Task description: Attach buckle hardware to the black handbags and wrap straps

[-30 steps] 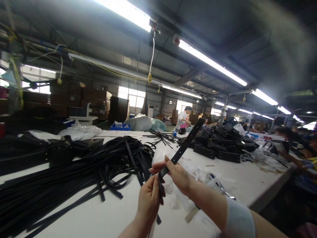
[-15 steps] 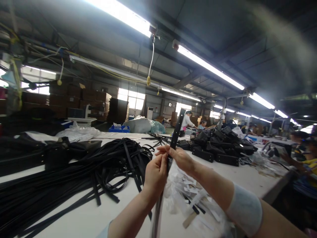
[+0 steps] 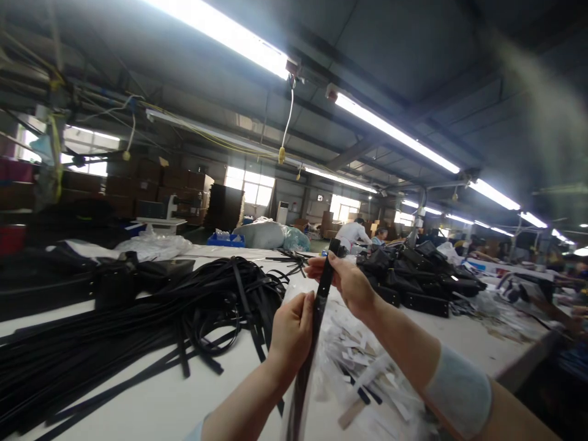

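A black strap (image 3: 324, 283) with small holes runs upright between my hands, its lower length inside a clear plastic sleeve (image 3: 298, 398). My left hand (image 3: 292, 331) is closed on the strap at the sleeve's mouth. Higher up, my right hand (image 3: 351, 283) pinches the strap near its top end, thumb in front, the other fingers behind and pointing left. A big pile of black straps (image 3: 184, 306) lies on the white table (image 3: 151, 404) to the left of my hands.
Plastic bags and paper scraps (image 3: 362, 355) lie right of the sleeve. Black bags (image 3: 418, 275) are heaped at the back right. A blue bin (image 3: 225, 240) and clear plastic (image 3: 154, 244) stand farther back. A person in white (image 3: 353, 234) bends behind the table.
My right hand has moved up and right along the strap, away from my left hand. The strap's top end sits lower. The person in white has bent down.
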The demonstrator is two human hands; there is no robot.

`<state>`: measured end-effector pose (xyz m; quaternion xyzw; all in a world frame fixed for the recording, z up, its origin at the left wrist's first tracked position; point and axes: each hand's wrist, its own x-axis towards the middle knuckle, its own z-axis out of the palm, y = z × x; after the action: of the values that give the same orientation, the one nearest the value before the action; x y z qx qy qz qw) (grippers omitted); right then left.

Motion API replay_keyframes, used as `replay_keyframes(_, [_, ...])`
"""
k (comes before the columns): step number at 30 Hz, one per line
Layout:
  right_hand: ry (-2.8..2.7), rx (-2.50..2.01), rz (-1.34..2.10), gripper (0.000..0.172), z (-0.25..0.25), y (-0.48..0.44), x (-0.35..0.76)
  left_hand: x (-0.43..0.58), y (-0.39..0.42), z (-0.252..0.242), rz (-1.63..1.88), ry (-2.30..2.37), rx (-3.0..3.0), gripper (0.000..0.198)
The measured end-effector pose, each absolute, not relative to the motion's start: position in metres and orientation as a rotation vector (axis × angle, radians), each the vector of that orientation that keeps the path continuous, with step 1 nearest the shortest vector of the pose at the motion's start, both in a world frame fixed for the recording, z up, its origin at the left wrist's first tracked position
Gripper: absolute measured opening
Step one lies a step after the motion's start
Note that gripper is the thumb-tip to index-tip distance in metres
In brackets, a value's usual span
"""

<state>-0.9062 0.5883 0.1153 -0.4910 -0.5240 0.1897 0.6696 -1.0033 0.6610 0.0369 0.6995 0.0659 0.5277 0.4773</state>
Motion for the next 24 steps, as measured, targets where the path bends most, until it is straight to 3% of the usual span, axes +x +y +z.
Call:
replay_keyframes(10, [-1.369, -1.207, 0.396, 0.059, 0.080, 0.597, -0.925, -1.014, 0.669, 0.055, 1.340, 0.098, 1.600, 0.045])
replay_keyframes(14, [-1.363, -1.269, 0.319, 0.059, 0.077, 0.594, -0.923, -1.015, 0.666, 0.053, 1.207, 0.105, 1.508, 0.047])
replay_keyframes(19, [-1.327, -1.360, 0.301, 0.051, 0.067, 0.578, -0.919, -1.018, 0.661, 0.030, 0.588, -0.035, 1.386, 0.057])
replay_keyframes(24, [-0.875, -1.423, 0.025, 0.046, 0.063, 0.502, -0.840, -1.059, 0.674, -0.052, -0.405, -0.287, 1.527, 0.044])
